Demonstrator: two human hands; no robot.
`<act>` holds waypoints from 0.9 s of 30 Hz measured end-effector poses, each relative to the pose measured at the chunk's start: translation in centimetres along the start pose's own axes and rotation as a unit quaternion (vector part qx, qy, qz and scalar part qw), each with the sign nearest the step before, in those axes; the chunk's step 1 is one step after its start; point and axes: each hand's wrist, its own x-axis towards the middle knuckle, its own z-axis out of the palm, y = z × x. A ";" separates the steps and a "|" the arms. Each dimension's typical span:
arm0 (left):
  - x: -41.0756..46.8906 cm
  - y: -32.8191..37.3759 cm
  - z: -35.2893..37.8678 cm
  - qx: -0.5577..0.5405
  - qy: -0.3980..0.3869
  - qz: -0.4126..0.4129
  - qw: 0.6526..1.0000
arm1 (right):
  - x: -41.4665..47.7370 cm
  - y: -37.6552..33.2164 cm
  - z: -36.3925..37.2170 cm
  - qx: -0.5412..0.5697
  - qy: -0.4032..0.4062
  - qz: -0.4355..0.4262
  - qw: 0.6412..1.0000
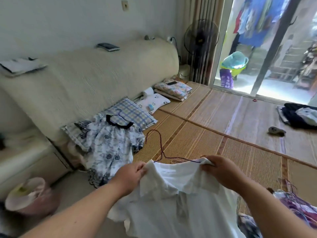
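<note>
While the left hand (133,172) pinches one shoulder of the white shirt (171,208) between the thumb and curled fingers, the right hand (221,170) pinches the other shoulder in the same way. Both hands hold the shirt up in front of the person, above the floor. The collar is between them and the body of the shirt hangs down toward the camera. A thin wire hanger (160,143), dark red, sits in the neck opening, and its hook rises above the collar.

Under the shirt, a woven mat (223,131) covers the floor. Just left of the left hand, a patterned dress (109,146) in blue and white leans against the foot of a cream sofa (85,79), with a checked pillow (132,112) behind it. Further along the sofa are a white pillow (155,100) and folded blankets (173,90). Near the right forearm is a heap of purple clothes (295,205). A pile of dark clothes (295,115) lies well apart on the mat. A pink bucket (29,198) stands at the lower left.
</note>
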 end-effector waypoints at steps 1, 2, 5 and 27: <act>0.2 -2.0 -2.4 0.011 0.015 0.001 1.000 | 1.4 -2.3 1.6 0.003 0.000 -0.008 1.000; 0.4 -3.5 -4.5 0.022 0.028 0.000 0.999 | 2.6 -4.3 2.9 0.003 0.001 -0.016 1.000; 1.1 -8.4 -11.3 0.047 0.067 -0.015 0.997 | 7.0 -10.5 7.7 -0.010 0.004 -0.049 0.999; 34.6 -29.7 -30.5 0.080 0.110 -0.085 0.987 | 46.1 -24.2 25.5 0.048 0.011 -0.020 0.999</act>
